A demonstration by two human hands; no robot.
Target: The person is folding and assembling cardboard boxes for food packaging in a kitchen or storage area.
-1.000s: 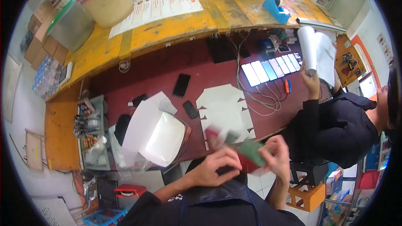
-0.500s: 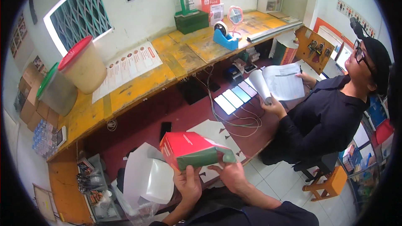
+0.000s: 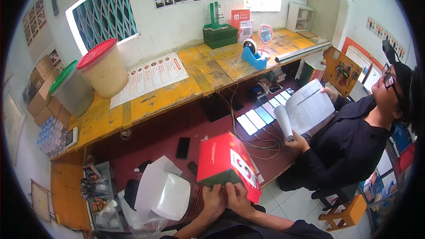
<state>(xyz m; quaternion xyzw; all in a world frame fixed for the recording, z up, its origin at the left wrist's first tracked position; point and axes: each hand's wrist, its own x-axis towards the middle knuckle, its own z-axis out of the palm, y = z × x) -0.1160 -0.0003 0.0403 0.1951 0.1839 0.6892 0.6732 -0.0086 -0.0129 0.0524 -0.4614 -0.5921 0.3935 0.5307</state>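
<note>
A red and green cardboard box [image 3: 215,156], with printed pictures on its right face, is raised over the near edge of the dark red desk. My left hand [image 3: 215,201] grips its lower edge from the near side, fingers bent. Close beside it, my right hand [image 3: 239,199] pinches the same edge; some fingertips are hidden behind the card. To the left of my hands lies a white paper or plastic wrapping [image 3: 170,194] with an open top. A black phone [image 3: 183,148] rests on the desk beyond the box.
On my right a person [image 3: 354,137] holds a sheaf of papers [image 3: 309,108]. Several lit phones [image 3: 254,118] with cables lie nearby. Above the desk runs a yellow wooden shelf [image 3: 150,110] with two lidded tubs [image 3: 104,71] and a blue tape dispenser [image 3: 253,57]. A grey tray [image 3: 106,194] of small goods stands left.
The box has turned and tipped, so its printed right face now shows. My right hand has moved left from its far corner to the near edge beside my left hand. The view has shifted slightly.
</note>
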